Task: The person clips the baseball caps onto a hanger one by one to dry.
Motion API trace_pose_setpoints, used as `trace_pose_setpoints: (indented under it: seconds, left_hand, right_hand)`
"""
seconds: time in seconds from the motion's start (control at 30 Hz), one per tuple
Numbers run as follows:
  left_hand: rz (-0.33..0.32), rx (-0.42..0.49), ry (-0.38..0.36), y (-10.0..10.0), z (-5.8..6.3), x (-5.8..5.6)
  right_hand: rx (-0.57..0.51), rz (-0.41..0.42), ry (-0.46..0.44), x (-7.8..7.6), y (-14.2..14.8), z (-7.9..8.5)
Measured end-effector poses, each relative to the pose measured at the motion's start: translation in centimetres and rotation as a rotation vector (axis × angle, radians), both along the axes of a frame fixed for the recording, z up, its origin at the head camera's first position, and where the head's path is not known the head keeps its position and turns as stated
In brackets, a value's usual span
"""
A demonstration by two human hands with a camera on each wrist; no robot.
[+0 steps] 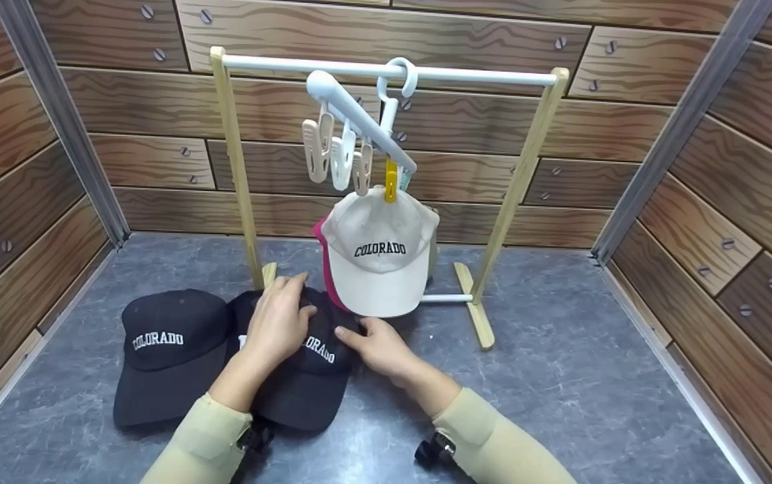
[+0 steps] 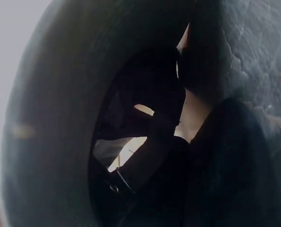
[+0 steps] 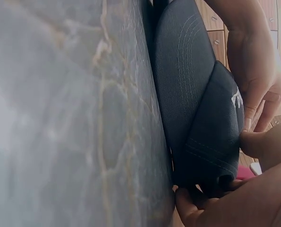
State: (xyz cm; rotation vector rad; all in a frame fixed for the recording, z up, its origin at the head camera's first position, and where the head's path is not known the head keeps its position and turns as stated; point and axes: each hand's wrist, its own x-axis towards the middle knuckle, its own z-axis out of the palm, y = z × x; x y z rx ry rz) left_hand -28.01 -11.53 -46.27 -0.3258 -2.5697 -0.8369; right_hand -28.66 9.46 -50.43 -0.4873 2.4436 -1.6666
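A black COLORADO baseball cap point(image 1: 302, 400) lies on the grey tabletop, brim toward me. My right hand point(image 1: 386, 349) pinches its right edge, thumb on top and fingers underneath in the right wrist view. Over the crown lies my left hand point(image 1: 281, 319), fingers extended and thumb at the lettering. Under that hand's left side shows part of a second black cap point(image 1: 241, 316), mostly covered. Another black cap point(image 1: 170, 323) sits at the far left. In the left wrist view a dark brim point(image 2: 55, 123) fills the left side, with a cap's strap and buckle point(image 2: 114, 188) beyond.
A wooden rack with a white top bar point(image 1: 486, 75) stands behind. From it a white hanger point(image 1: 359, 117) hangs with several clothespins point(image 1: 342, 161). A yellow clothespin point(image 1: 391, 181) is at the top of a white COLORADO cap point(image 1: 379, 228), with a pink cap point(image 1: 330, 275) behind it.
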Motion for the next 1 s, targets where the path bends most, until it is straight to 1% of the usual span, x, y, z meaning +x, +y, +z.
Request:
trace_pose_setpoints:
  seconds: [0.17,0.33,0.53,0.7,1.0]
  left_hand:
    - [0.007,0.029,-0.023,0.0,0.3,0.1]
    - [0.016,0.066,-0.055,0.0,0.6,0.2]
    - [0.009,0.088,-0.057,0.0,0.8,0.4]
    - [-0.001,0.100,-0.060,-0.2,0.9,0.5]
    - [-0.023,0.130,-0.062,-0.5,1.2,0.4]
  right_hand:
    - [-0.030,-0.017,-0.018,0.1,-0.2,0.1]
    - [-0.091,-0.004,-0.045,0.1,-0.4,-0.1]
    - [-0.147,0.017,-0.072,0.1,-0.7,-0.3]
    - [-0.154,0.039,-0.080,0.1,-0.8,-0.3]
    - [-0.195,0.062,-0.134,0.1,-1.0,-0.4]
